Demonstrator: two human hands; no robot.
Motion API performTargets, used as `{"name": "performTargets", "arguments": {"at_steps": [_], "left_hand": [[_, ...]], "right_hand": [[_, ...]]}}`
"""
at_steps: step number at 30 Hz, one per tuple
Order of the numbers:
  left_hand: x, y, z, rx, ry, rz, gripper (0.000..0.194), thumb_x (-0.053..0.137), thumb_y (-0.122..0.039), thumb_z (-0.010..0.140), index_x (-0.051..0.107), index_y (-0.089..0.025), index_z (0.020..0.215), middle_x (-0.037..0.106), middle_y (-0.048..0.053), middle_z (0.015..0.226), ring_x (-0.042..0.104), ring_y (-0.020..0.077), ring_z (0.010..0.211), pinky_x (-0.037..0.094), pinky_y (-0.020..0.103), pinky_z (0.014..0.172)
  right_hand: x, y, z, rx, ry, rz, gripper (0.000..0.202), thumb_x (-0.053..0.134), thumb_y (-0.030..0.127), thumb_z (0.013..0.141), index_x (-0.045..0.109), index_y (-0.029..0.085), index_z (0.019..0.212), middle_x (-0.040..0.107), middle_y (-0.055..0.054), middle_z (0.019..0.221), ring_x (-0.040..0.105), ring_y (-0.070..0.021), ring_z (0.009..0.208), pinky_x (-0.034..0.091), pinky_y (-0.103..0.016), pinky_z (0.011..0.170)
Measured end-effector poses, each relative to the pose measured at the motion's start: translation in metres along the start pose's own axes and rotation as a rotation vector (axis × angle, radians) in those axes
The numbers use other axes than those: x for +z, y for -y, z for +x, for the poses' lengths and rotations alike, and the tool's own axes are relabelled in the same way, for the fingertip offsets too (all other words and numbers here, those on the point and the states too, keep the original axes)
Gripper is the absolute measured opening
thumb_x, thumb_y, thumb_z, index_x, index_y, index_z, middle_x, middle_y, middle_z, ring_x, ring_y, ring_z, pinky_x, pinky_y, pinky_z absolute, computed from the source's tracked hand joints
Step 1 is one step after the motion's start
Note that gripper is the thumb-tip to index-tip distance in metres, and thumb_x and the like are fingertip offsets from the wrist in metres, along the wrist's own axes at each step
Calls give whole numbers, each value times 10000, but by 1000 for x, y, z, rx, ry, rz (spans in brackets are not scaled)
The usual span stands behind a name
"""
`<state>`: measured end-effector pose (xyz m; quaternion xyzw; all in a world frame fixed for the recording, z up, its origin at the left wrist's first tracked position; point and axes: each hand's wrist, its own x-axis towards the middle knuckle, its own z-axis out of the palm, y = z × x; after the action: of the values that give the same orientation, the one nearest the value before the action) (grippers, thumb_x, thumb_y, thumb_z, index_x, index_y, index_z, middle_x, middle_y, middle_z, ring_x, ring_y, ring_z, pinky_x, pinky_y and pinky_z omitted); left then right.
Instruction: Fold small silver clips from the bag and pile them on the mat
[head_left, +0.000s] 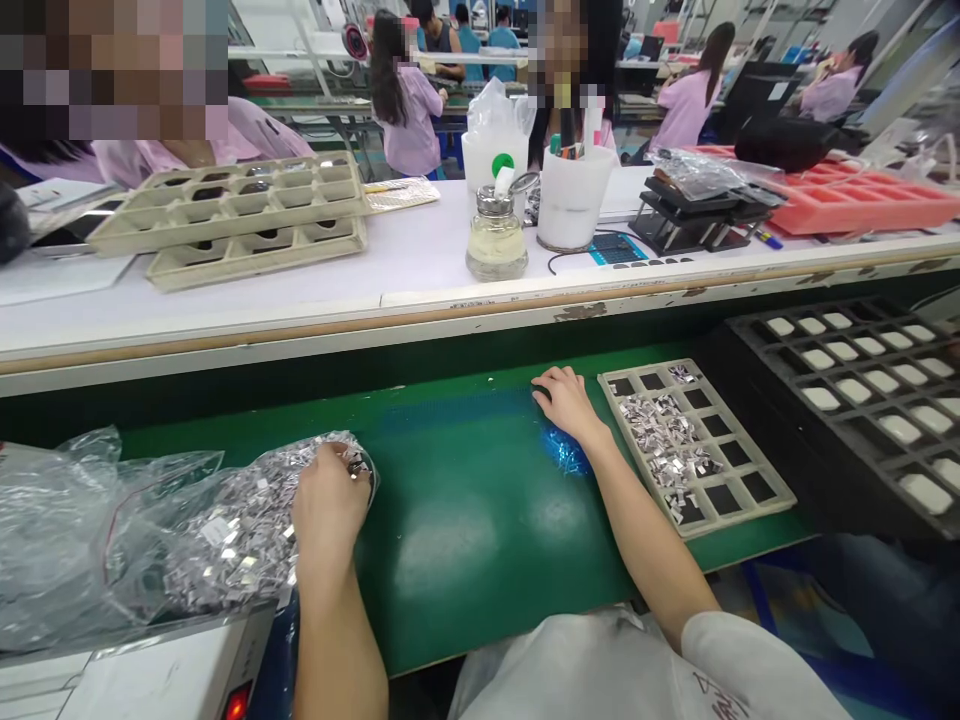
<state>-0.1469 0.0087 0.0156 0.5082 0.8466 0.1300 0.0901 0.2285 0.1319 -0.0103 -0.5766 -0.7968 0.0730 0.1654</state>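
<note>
Bare fingers curl as a left hand (330, 500) dips into silvery pieces (247, 520) heaped in a clear plastic bag (60, 530) at the left of a green work surface (480, 560); whether they pinch any cannot be told. Across from it, a right hand (566, 400) rests near the far edge, fingers bent and close together, its grip unclear. Just beside the right forearm, a cream compartment tray (724, 498) carries more silvery pieces, crowded along its left side, while several compartments show only dark bottoms. Farther right, a black tray (784, 400) holds white pieces (855, 390) in its compartments. On the shelf above, a glass jar (496, 248) with pale contents stands near a white cup (574, 195) of pens.
</note>
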Motion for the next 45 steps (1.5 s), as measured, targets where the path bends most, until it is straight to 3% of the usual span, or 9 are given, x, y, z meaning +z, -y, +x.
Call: {"name": "performTargets", "arguments": {"at_steps": [2,6,10,18,23,26,33,38,45], "left_hand": [[2,2,1,-6,0,3,469,638,-286,874,579,-118,1308,727,202,1146,687,391,1013,494,392,717],[5,8,3,51,40,49,241,584,-312,911,708,-162,1053,748,190,1073,687,382,986,480,398,728],[5,10,3,46,110,38,210,556,-305,916,740,-203,934,766,166,977,693,368,903,466,395,710],[-1,10,7,36,137,-51,185,577,-328,907,728,-221,911,782,107,939,715,336,886,463,362,706],[-3,7,4,91,-27,-340,258,620,-390,901,760,-213,1026,782,77,906,739,303,871,540,383,799],[0,-7,-4,111,-48,-692,325,672,-445,906,780,-210,1103,792,85,960,762,287,893,597,393,833],[14,-66,-31,115,144,-1354,329,893,-397,770,770,-151,951,789,105,929,796,303,910,664,430,859],[27,-89,-44,106,233,-1492,328,934,-355,739,778,-124,912,798,120,888,803,301,887,679,449,869],[34,-95,-49,125,287,-1513,293,937,-308,741,781,-119,902,809,130,915,804,292,906,681,429,871]], "right_hand": [[1,0,-1,-3,-1,-3,299,518,285,1055,738,219,1246,671,-144,1202,522,-331,1157,432,-480,939],[1,0,-2,-9,-12,-8,295,509,289,1063,745,225,1228,672,-145,1194,521,-334,1166,425,-486,951],[2,-1,-3,-10,-24,-4,290,506,287,1061,745,224,1212,675,-137,1184,521,-327,1161,425,-482,949],[3,-1,-3,-34,-63,-4,235,519,225,1052,736,214,1143,687,-111,1155,543,-293,1128,410,-427,922],[2,0,-3,-85,-68,-16,243,502,189,1062,744,208,1038,712,-99,1084,568,-272,1067,378,-403,903],[0,0,-4,-110,-73,-19,234,511,179,1055,740,201,1014,725,-103,1064,578,-274,1051,368,-402,897],[-9,13,-13,-98,-149,66,178,525,186,1035,701,206,1026,728,-82,1129,595,-267,1081,391,-383,908],[-4,26,-17,-84,-271,75,219,479,241,1067,694,209,1042,719,-90,1118,579,-277,1074,373,-399,908],[4,14,-17,-55,-183,14,251,456,165,1039,702,196,997,749,-101,979,608,-291,1000,351,-466,974]]}}
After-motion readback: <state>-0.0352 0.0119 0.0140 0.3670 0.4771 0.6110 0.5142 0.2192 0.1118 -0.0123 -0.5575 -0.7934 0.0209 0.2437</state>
